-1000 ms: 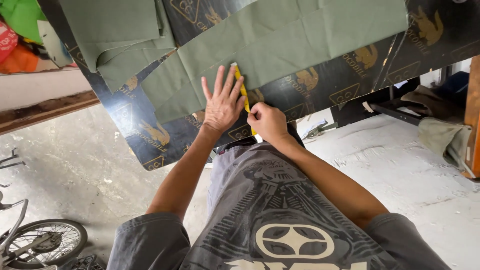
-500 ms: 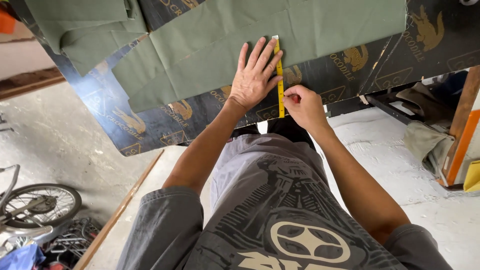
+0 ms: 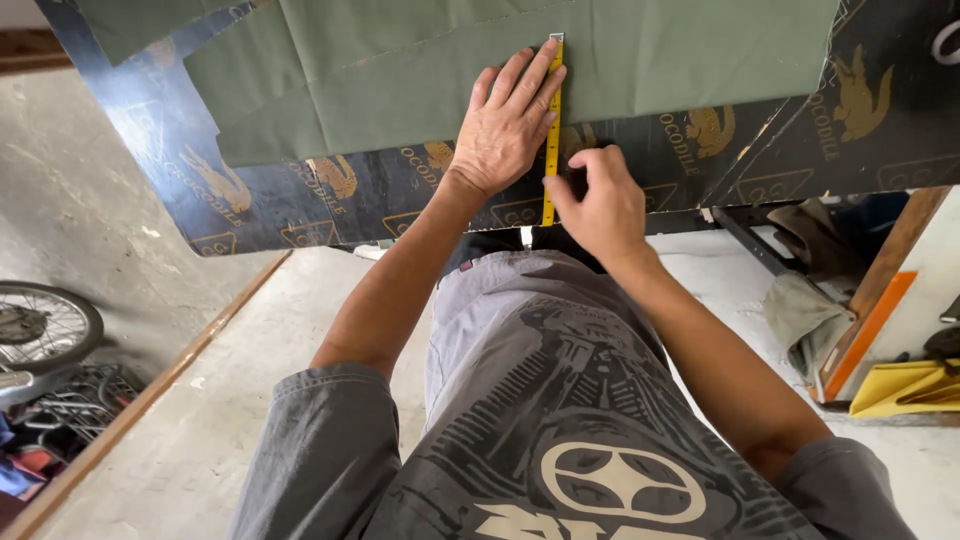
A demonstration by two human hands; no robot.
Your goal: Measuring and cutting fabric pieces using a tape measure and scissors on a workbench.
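Observation:
A green fabric sheet [image 3: 400, 70] lies spread over a black board [image 3: 760, 130] with gold animal prints. A yellow measuring tape [image 3: 551, 130] runs straight across the fabric's near edge and onto the board. My left hand [image 3: 505, 125] lies flat, fingers spread, on the fabric, pressing the tape's far end with its fingertips. My right hand [image 3: 595, 195] pinches the tape's near end at the board's front edge.
A bicycle wheel [image 3: 40, 325] and a wire basket [image 3: 80, 395] sit on the concrete floor at the left. At the right lie a cloth bundle [image 3: 810, 310], an orange-edged board [image 3: 870, 320] and a yellow object [image 3: 905, 385].
The view has shifted so the board sits higher and closer. Both hands have stretched the tape out straight across the fabric edge; the left hand has moved further onto the fabric.

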